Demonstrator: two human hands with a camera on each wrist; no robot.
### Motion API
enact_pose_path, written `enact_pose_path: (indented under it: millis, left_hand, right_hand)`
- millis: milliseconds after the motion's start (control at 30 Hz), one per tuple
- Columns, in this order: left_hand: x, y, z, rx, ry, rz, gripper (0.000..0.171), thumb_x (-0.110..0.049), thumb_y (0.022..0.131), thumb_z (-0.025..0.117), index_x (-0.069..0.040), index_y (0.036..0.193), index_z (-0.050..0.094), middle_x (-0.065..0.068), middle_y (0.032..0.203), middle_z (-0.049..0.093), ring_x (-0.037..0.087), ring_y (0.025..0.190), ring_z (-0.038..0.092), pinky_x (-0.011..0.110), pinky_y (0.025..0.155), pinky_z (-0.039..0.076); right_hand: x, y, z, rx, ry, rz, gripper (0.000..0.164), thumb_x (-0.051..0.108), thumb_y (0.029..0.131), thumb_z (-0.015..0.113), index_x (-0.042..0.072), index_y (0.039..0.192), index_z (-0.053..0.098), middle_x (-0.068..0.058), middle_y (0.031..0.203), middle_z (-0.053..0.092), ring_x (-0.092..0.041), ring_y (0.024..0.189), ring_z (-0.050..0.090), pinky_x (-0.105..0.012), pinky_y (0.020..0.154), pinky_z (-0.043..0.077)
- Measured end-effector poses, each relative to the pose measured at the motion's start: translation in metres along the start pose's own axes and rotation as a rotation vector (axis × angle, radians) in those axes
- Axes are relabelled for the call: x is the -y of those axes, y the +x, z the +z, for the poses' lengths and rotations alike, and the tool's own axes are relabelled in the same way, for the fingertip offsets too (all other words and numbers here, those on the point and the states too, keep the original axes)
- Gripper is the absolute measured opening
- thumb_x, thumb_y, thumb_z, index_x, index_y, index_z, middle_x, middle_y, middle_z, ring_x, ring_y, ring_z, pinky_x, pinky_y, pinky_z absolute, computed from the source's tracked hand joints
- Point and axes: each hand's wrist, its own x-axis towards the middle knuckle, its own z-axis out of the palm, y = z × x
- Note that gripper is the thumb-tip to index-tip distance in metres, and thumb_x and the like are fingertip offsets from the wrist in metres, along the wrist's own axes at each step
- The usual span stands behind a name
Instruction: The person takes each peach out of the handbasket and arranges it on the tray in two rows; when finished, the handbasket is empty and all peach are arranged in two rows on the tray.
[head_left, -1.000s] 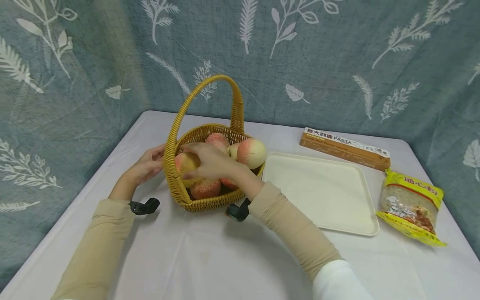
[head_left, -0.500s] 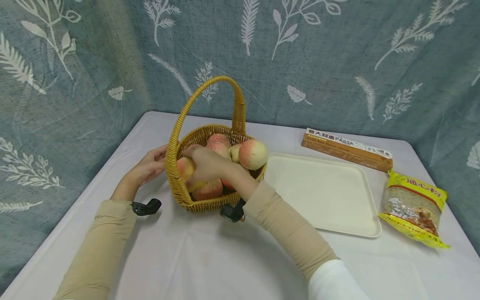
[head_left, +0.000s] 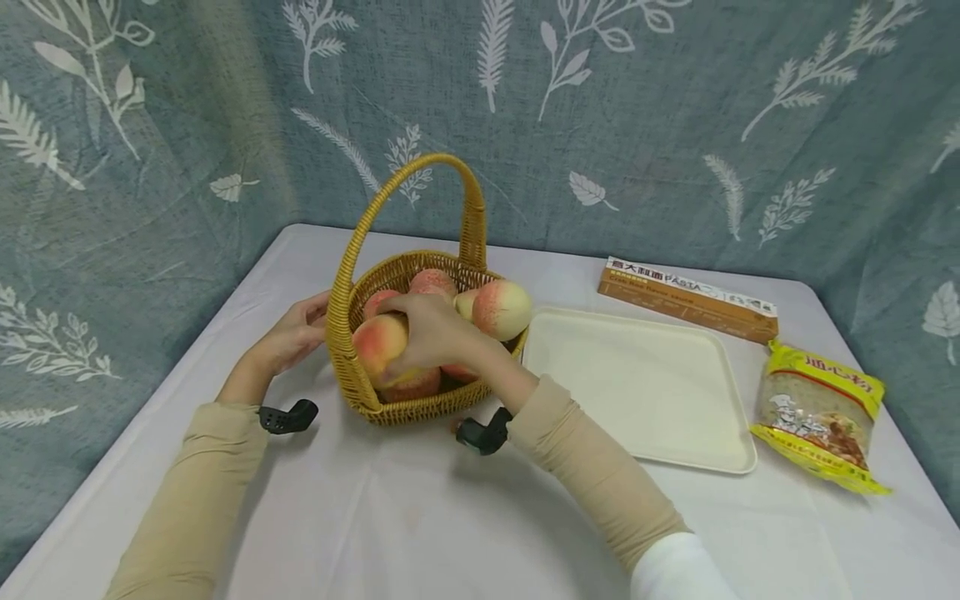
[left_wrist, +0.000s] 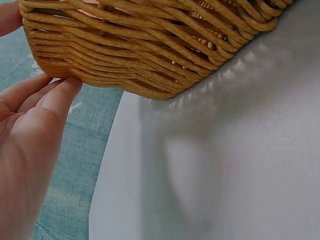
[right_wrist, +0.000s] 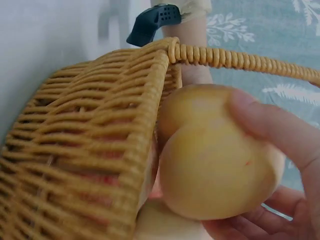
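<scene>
Wicker basket (head_left: 424, 410) | right hand (head_left: 432, 330) clamped on peach (head_left: 378, 343) | left hand (head_left: 291, 335) touching, fingers apart

White table (head_left: 360, 517) bears basket (head_left: 423, 407), tray (head_left: 637, 383), box (head_left: 686, 302), packet (head_left: 817, 414).

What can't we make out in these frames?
Head view: total count of peaches; right hand and basket wall cover part of the pile.
Head view: fine print on yellow bag; too small.
Left wrist view: left hand's upper digit; cut by left edge.
Right wrist view: rest of right hand; cut by right edge.
</scene>
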Motion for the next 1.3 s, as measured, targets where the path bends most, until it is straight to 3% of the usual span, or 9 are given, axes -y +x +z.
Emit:
enact_pose_path:
  millis: [233,333,433,567,800,933,1033,1167,1300]
  left_hand:
    - [0.002,0.002,0.004,-0.039,0.151,-0.009,0.080,0.006,0.086,0.061,0.007,0.152,0.016,0.023,0.147,0.033,0.000,0.115,0.046,0.014,0.092,0.041]
    - [0.002,0.001,0.006,-0.046,0.229,-0.013,0.082,0.001,0.086,0.064,0.002,0.154,0.017,0.026,0.150,0.032,0.012,0.126,0.043,0.019,0.095,0.039]
    - [0.002,0.002,0.008,-0.054,0.283,-0.011,0.084,-0.002,0.086,0.066,0.000,0.155,0.017,0.026,0.150,0.034,0.028,0.136,0.034,0.034,0.105,0.034]
    - [0.004,0.003,0.010,-0.059,0.298,-0.001,0.086,-0.003,0.085,0.067,0.001,0.154,0.017,0.026,0.150,0.034,0.038,0.140,0.026,0.053,0.110,0.025]
    - [0.006,0.003,0.008,-0.061,0.301,-0.001,0.088,-0.003,0.084,0.068,0.001,0.155,0.015,0.027,0.152,0.029,0.041,0.141,0.023,0.058,0.110,0.021]
    - [0.005,0.001,0.008,-0.065,0.306,-0.015,0.088,-0.003,0.084,0.068,0.001,0.155,0.015,0.026,0.152,0.029,0.040,0.140,0.024,0.055,0.111,0.023]
    - [0.005,0.000,0.007,-0.064,0.303,-0.025,0.088,-0.002,0.084,0.067,0.000,0.155,0.015,0.025,0.153,0.029,0.036,0.139,0.028,0.041,0.110,0.030]
    - [0.006,0.000,0.005,-0.056,0.270,-0.019,0.086,0.000,0.084,0.067,0.000,0.155,0.016,0.025,0.153,0.028,0.022,0.135,0.036,0.020,0.099,0.036]
    - [0.008,0.002,0.005,-0.050,0.250,-0.007,0.086,0.001,0.085,0.067,0.000,0.154,0.017,0.026,0.153,0.029,0.015,0.130,0.039,0.015,0.094,0.037]
  right_hand:
    - [-0.009,-0.019,-0.007,-0.143,0.134,0.114,0.080,0.030,0.066,0.090,0.009,0.135,0.056,-0.003,0.126,0.061,-0.015,0.109,0.057,-0.027,0.088,0.047]
    - [-0.013,-0.028,-0.011,-0.228,0.226,0.133,0.072,0.025,0.066,0.091,0.012,0.130,0.060,-0.002,0.122,0.063,-0.015,0.108,0.059,-0.026,0.086,0.048]
    - [-0.015,-0.040,-0.018,-0.311,0.312,0.125,0.070,0.019,0.066,0.091,0.012,0.129,0.062,-0.004,0.122,0.063,-0.016,0.108,0.060,-0.027,0.086,0.050]
    - [-0.020,-0.056,-0.029,-0.386,0.356,0.127,0.072,0.016,0.066,0.091,0.007,0.130,0.060,-0.008,0.122,0.063,-0.021,0.109,0.062,-0.030,0.087,0.051]
    - [-0.041,-0.085,-0.049,-0.519,0.358,0.136,0.070,0.012,0.067,0.089,0.002,0.130,0.058,-0.011,0.122,0.062,-0.024,0.106,0.063,-0.033,0.088,0.051]
    - [-0.052,-0.101,-0.060,-0.577,0.321,0.179,0.071,0.011,0.068,0.089,0.001,0.131,0.057,-0.014,0.124,0.060,-0.027,0.105,0.063,-0.036,0.088,0.051]
    - [-0.062,-0.110,-0.065,-0.619,0.306,0.206,0.070,0.008,0.069,0.088,-0.001,0.131,0.057,-0.016,0.125,0.060,-0.030,0.106,0.063,-0.039,0.088,0.051]
    - [-0.076,-0.120,-0.068,-0.666,0.288,0.268,0.071,0.008,0.069,0.087,-0.003,0.132,0.056,-0.018,0.126,0.059,-0.032,0.110,0.061,-0.042,0.091,0.049]
    - [-0.092,-0.127,-0.067,-0.689,0.270,0.352,0.072,0.013,0.071,0.087,-0.003,0.133,0.055,-0.018,0.128,0.058,-0.032,0.114,0.059,-0.042,0.093,0.049]
